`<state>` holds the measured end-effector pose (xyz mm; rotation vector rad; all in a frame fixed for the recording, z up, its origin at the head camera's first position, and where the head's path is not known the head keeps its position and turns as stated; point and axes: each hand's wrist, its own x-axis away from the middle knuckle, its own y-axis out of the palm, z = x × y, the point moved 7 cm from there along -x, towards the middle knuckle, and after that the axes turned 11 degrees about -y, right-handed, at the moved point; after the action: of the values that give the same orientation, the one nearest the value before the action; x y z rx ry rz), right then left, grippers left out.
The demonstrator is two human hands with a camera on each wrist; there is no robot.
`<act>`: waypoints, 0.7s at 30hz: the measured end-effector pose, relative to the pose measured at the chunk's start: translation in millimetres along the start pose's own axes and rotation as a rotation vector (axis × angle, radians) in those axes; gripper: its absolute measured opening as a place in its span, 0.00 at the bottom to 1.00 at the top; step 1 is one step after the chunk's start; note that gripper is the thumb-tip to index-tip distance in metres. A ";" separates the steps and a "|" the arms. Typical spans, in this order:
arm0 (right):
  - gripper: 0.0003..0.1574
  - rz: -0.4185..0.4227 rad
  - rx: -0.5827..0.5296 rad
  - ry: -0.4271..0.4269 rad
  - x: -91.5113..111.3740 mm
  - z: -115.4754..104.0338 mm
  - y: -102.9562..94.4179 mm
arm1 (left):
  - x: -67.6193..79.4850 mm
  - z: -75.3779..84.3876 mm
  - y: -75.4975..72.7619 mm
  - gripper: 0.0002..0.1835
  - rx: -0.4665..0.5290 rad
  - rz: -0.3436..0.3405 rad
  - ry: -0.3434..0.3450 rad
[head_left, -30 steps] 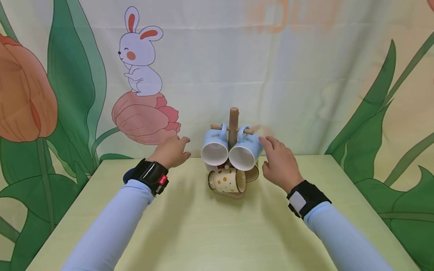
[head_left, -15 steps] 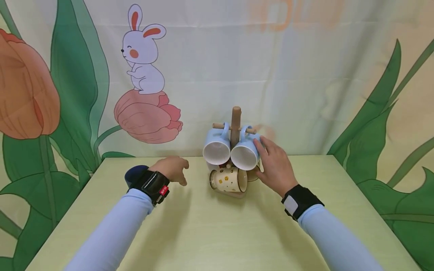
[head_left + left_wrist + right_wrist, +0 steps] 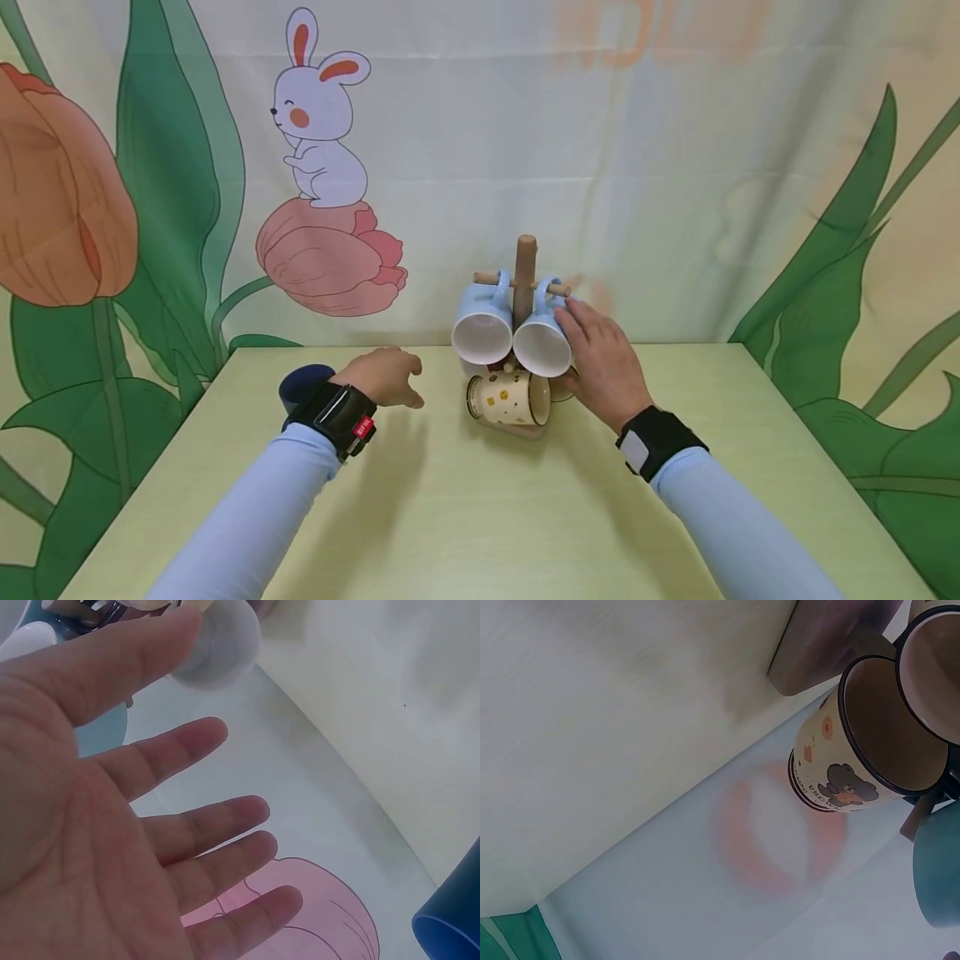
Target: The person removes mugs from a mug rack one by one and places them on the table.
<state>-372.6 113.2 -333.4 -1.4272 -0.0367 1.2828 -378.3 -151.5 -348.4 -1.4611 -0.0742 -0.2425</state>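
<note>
My left hand (image 3: 382,377) hovers over the table's far left with fingers spread and nothing in it. Its bare palm shows in the left wrist view. Beside that wrist stands a dark blue cup (image 3: 303,381), partly hidden. On a wooden mug rack (image 3: 526,262) hang two light blue mugs, a left mug (image 3: 474,302) and a right mug (image 3: 542,350), mouths facing me. My right hand (image 3: 606,360) lies along the right mug's right side, fingers extended. Below hang a dotted cream mug (image 3: 501,400) and a cream mug with a bear print (image 3: 821,761).
The pale table (image 3: 480,517) runs back to a curtain (image 3: 660,192) printed with a rabbit and tulips. The rack's base (image 3: 517,431) sits near the table's back edge. In the right wrist view the rack base (image 3: 810,645) also shows.
My right hand has moved left to the right light blue mug. My left hand has dropped slightly, its fingers now pointing right, and more of the dark blue cup shows behind it.
</note>
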 end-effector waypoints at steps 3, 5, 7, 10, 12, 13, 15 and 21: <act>0.66 0.002 0.011 -0.023 -0.9 -1.5 1.1 | 0.0 1.6 0.8 0.25 0.001 -0.003 0.004; 0.67 -0.006 0.023 -0.025 -1.0 -1.8 2.4 | 0.1 2.9 1.4 0.25 0.000 -0.007 0.007; 0.67 -0.015 0.037 -0.022 -1.0 -1.9 3.6 | 0.4 3.9 2.2 0.25 -0.004 -0.009 0.012; 0.67 -0.023 0.058 -0.016 -1.5 -2.3 3.5 | 0.9 4.3 3.0 0.24 -0.008 -0.009 0.018; 0.66 -0.025 0.071 -0.019 -2.2 -3.0 2.5 | 1.2 4.0 3.5 0.24 -0.012 -0.008 0.018; 0.66 -0.026 0.076 -0.020 -2.5 -3.3 2.1 | 1.4 3.8 3.6 0.24 -0.014 -0.007 0.019; 0.65 -0.035 0.089 -0.024 -3.2 -3.9 1.5 | 1.3 3.6 4.1 0.24 -0.018 -0.005 0.023; 0.64 -0.062 0.108 -0.038 -5.2 -7.1 -0.8 | 1.7 2.0 5.9 0.23 -0.013 -0.001 0.028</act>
<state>-369.3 105.3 -331.3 -1.3005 -0.0366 1.2421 -375.2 -149.2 -353.6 -1.4701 -0.0507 -0.2642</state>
